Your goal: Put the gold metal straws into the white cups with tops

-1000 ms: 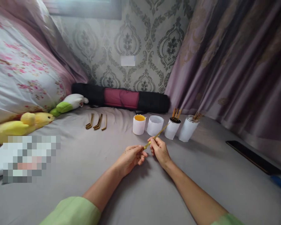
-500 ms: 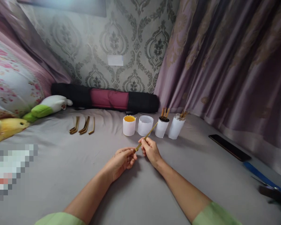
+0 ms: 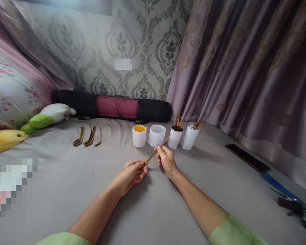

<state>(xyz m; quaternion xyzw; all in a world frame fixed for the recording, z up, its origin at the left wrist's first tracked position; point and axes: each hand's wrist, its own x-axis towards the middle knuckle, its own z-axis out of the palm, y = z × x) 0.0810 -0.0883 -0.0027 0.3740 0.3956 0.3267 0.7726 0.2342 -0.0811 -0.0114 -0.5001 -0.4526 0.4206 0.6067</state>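
Observation:
A thin gold strip slants up and to the right between my two hands. My left hand pinches its lower end, where a small fold shows. Higher up, the thumb and fingers of my right hand close around the strip, and its narrow tip points at the white containers. Behind my hands stand a white cup with orange-yellow inside, a wider white tub, a white-wrapped cup holding upright sticks in a dark top, and a white-wrapped jar with several gold-brown sticks.
Bent gold strips lie in small groups at the left. A long black and maroon bag rests against the wall. Plush toys sit at far left. A phone and a blue-handled tool lie on the grey sheet at right.
My right hand has slid up along the strip, away from my left hand, baring more of it between them. The left hand keeps its pinch. The whole view has shifted slightly.

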